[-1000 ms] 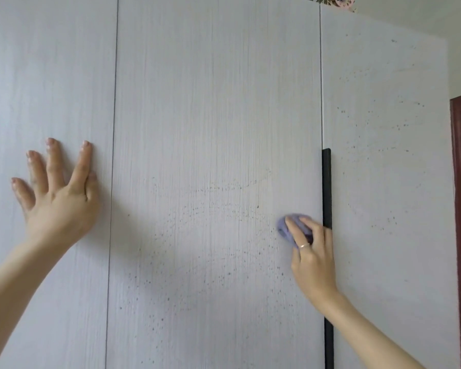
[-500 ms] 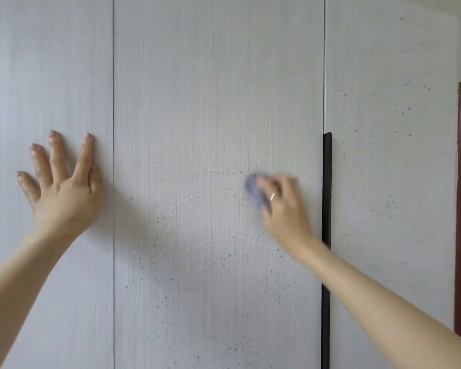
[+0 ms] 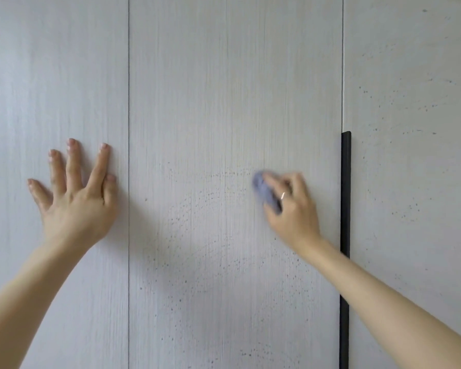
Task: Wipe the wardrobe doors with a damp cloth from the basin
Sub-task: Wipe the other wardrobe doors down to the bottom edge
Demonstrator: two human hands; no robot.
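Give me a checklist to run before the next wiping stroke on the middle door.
1. Cloth held in right hand: ok, fingers curled round it.
2. Cloth against the middle door: ok.
3. Left hand braced flat on the left door, fingers spread: ok.
4. Speckles left on the middle door below and left of the cloth: not ok, many remain.
5. Handle out of the stroke's path: ok, it lies right of the hand.
6. Cloth damp enough: cannot tell.
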